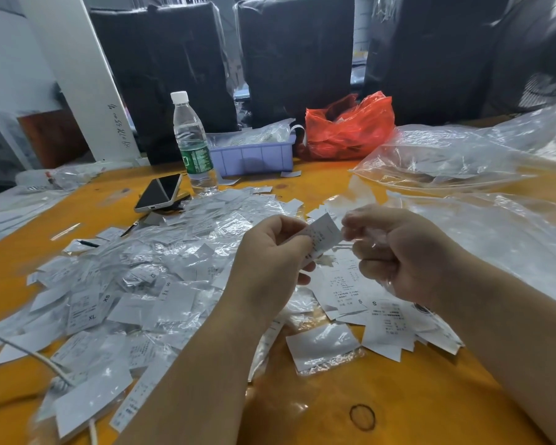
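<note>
Nearest the camera, bare orange-yellow counter (398, 396) with one dark ring mark (362, 417) on it.

Just beyond, held above the counter:
- left hand (270, 252), thumb and fingers pinching a small white printed label (323, 236). The label is tilted and its print is too fine to read.
- right hand (395, 252), fingers curled, gripping a thin clear plastic sleeve (371, 236) at the label's right edge. The sleeve's outline is hard to make out.

Beneath and to the left of both hands, a loose heap of white paper labels in small clear bags (148, 284) spreads over the counter. Size letters can be read there: "XL" (92, 317), "XS" (106, 298), and "S" twice (360, 301) under the right hand. A white cord (45, 361) crosses the heap's near left corner.

Past the heap:
- flat phone with a dark screen and pale frame (159, 192), lying face up.
- clear plastic water bottle with a white cap and green label (193, 142), upright just right of the phone, wording illegible.
- lilac plastic tray (254, 155) holding more bagged labels, just right of the bottle.
- crumpled red plastic bag (347, 130), next to the tray.
- large crumpled clear plastic bags (446, 155), on the right.

Farthest back:
- black bundles wrapped in clear film (161, 75), standing in a row.
- leaning white board (87, 91) with handwritten figures I cannot read.
</note>
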{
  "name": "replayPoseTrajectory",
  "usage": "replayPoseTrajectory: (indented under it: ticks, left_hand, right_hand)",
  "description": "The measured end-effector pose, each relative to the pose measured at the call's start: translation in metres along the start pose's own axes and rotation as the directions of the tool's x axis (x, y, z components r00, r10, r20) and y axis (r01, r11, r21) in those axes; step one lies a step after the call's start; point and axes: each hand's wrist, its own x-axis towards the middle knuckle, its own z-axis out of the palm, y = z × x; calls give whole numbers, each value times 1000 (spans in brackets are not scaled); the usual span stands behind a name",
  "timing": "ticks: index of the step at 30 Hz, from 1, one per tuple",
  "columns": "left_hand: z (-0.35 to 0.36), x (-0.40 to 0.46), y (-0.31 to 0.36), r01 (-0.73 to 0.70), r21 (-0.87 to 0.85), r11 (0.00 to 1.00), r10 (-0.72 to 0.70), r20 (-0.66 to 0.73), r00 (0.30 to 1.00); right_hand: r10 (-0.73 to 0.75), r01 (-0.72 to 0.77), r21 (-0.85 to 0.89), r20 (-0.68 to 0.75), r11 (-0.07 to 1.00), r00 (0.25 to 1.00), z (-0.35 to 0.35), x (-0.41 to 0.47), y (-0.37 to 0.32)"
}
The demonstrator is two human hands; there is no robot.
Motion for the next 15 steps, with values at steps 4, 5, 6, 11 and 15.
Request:
replayPoseTrajectory:
  ticks: [4,5,6,11,15]
  left_hand:
    - [0,-1,1,-7,15,1000,7,16,1000]
    - [0,-1,1,-4,16,1000,4,20,1000]
    - [0,-1,1,1,19,1000,-1,23,1000]
    - [1,-1,2,26,45,999,-27,11,1000]
    - [-1,0,1,51,28,998,-49,-80,996]
  right_hand:
    - [-27,27,-41,-6,999,1000,0,0,0]
    - [-38,37,-45,-6,998,999,0,0,-1]
    - [-45,45,-46,-7,998,999,-1,0,-1]
    - [-39,39,-41,-12,998,999,0,1,3]
    - [-21,20,-75,-12,997,1000,-2,1,3]
